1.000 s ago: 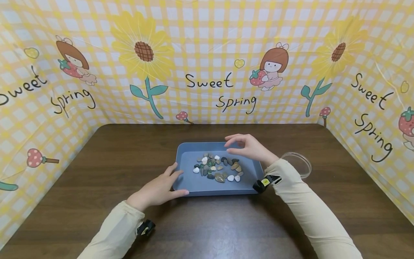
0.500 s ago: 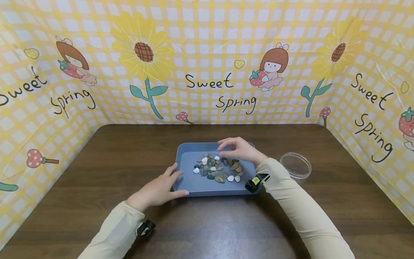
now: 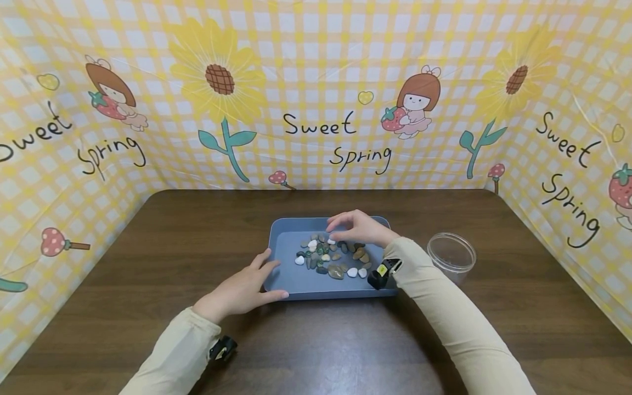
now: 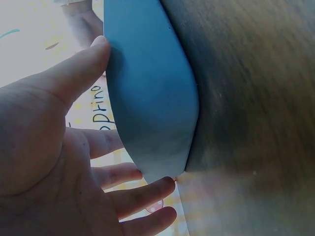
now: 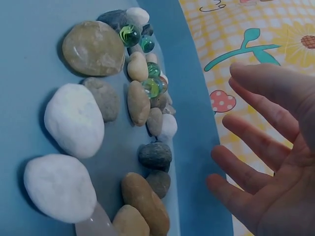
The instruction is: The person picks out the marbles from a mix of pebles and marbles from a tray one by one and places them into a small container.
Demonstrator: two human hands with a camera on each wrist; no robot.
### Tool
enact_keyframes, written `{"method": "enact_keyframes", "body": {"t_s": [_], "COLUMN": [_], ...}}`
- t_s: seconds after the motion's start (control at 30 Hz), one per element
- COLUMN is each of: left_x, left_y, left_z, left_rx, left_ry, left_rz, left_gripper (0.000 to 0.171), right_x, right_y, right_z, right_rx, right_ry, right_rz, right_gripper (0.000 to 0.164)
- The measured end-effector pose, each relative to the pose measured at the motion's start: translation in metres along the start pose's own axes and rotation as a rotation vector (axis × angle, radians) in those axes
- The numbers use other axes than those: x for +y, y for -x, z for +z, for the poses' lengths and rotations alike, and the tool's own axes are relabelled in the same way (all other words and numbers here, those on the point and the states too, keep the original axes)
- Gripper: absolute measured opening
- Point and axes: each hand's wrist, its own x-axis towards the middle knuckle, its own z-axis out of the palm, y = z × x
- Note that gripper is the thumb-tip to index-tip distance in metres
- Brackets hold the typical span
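Note:
A blue-grey tray [image 3: 291, 282] holds smooth stones in white, grey, tan and black, with green glass marbles [image 5: 152, 87] among them. My left hand [image 3: 237, 288] rests at the tray's left front corner. Its thumb touches the rim, and its spread fingers lie along the outer wall in the left wrist view. Over the back of the tray hovers my right hand [image 3: 360, 226], apart from the stones, with loosely bent fingers and nothing between them. A large white stone [image 5: 75, 120] and a tan stone [image 5: 93, 48] show clearly in the right wrist view.
A round clear plastic container [image 3: 451, 253] stands right of the tray, near my right forearm. The dark wooden table [image 3: 197, 230] ends at a yellow checked cloth [image 3: 316, 66] behind and on both sides.
My right hand has moved left over the tray from its back right part and is lower. The clear container is now less hidden by the right sleeve. The left hand has stayed still.

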Motion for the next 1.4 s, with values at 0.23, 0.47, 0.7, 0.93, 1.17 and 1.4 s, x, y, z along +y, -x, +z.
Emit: {"method": "enact_keyframes", "body": {"t_s": [0.23, 0.47, 0.7, 0.93, 1.17, 1.4], "left_x": [0.000, 0.001, 0.002, 0.001, 0.002, 0.003], "left_y": [-0.001, -0.001, -0.001, 0.000, -0.001, -0.003], "left_z": [0.000, -0.001, -0.002, -0.003, 0.000, 0.004], "left_rx": [0.004, 0.003, 0.009, 0.023, 0.057, 0.084], "left_ry": [-0.007, -0.007, -0.015, -0.030, -0.052, -0.080], "left_rz": [0.002, 0.004, 0.011, 0.020, 0.036, 0.060], "left_gripper": [0.077, 0.077, 0.075, 0.077, 0.074, 0.070], "right_x": [0.002, 0.004, 0.009, 0.008, 0.010, 0.012], "right_y": [-0.004, -0.007, -0.008, -0.008, -0.010, -0.011], "right_z": [0.003, 0.007, 0.010, 0.013, 0.016, 0.018], "right_rx": [-0.067, -0.128, -0.143, -0.141, -0.140, -0.133], "right_ry": [-0.025, -0.011, 0.026, 0.078, 0.117, 0.153], "right_rz": [0.001, 0.002, 0.005, -0.006, 0.001, 0.006], "right_gripper": [0.024, 0.020, 0.018, 0.018, 0.016, 0.016]}}
